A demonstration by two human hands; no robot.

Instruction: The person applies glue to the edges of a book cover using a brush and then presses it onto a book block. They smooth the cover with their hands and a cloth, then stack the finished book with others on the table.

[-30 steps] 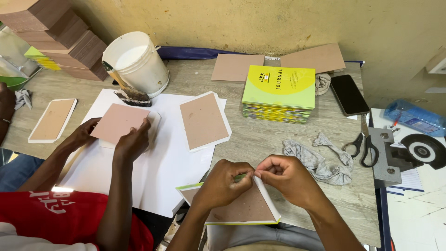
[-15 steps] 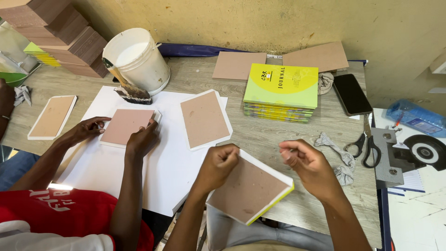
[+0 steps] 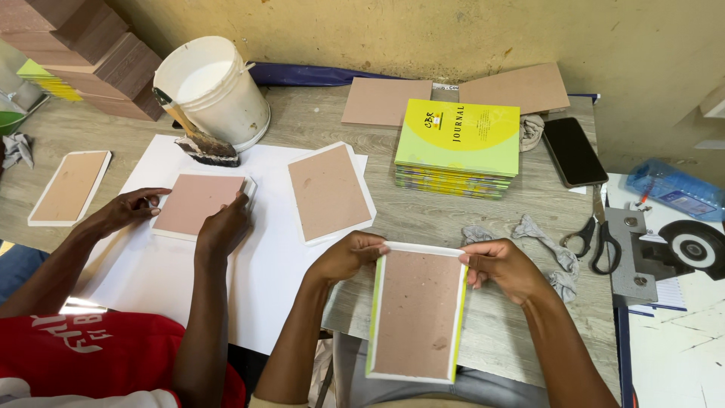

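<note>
Then, Both Hands on the Far Corners of a Book Cover

From the head view, the left hand (image 3: 349, 257) and the right hand (image 3: 504, 266) each pinched a far corner of the yellow-edged book cover (image 3: 417, 311), brown board side up, held over the counter's (image 3: 423, 219) near edge. Each grip was closed on the cover. Beside it, a co-worker's hands (image 3: 219, 227) pressed another board (image 3: 198, 204) on the white paper sheet (image 3: 257, 264). A stack of yellow books (image 3: 459, 147) lay beyond.
</note>
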